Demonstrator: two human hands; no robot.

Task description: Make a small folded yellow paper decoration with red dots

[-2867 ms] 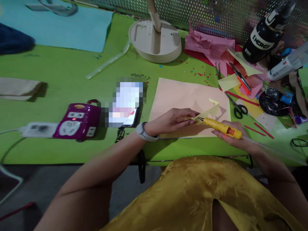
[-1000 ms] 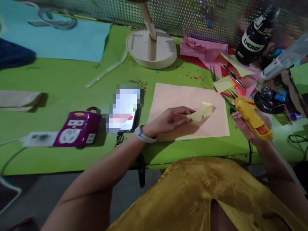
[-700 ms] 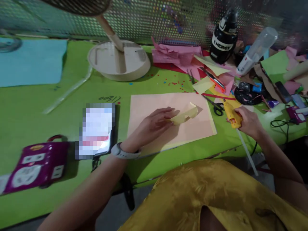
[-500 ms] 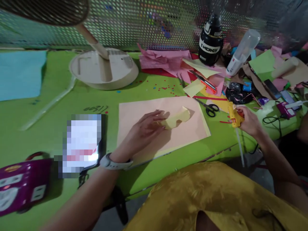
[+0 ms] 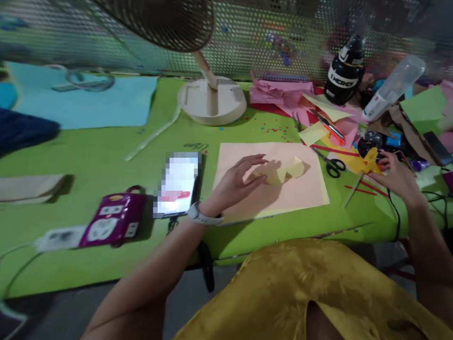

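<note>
My left hand (image 5: 238,184), with a pale watch on its wrist, hovers over a pale peach sheet of paper (image 5: 240,208). Its fingers are apart, and the fingertips are beside a small curled yellow paper cut-out (image 5: 276,173); whether they touch it I cannot tell. To the right, my right hand (image 5: 398,177) grips a yellow hot glue gun (image 5: 368,163), tilted low over the table. A clear glue stick (image 5: 353,190) sticks out of the gun. Black-handled scissors (image 5: 334,166) lie between the sheet and the gun.
A phone (image 5: 180,184) and a purple power strip (image 5: 113,219) lie left of the sheet. Behind stands a fan base (image 5: 226,108). A black bottle (image 5: 344,78), a clear bottle (image 5: 394,87), a utility knife (image 5: 329,125) and pink paper scraps (image 5: 276,94) crowd the back right.
The view has swung left, showing more of the table there. The glue gun has tipped and lowered toward the table in my right hand. My left hand stays by the yellow cut-out.
</note>
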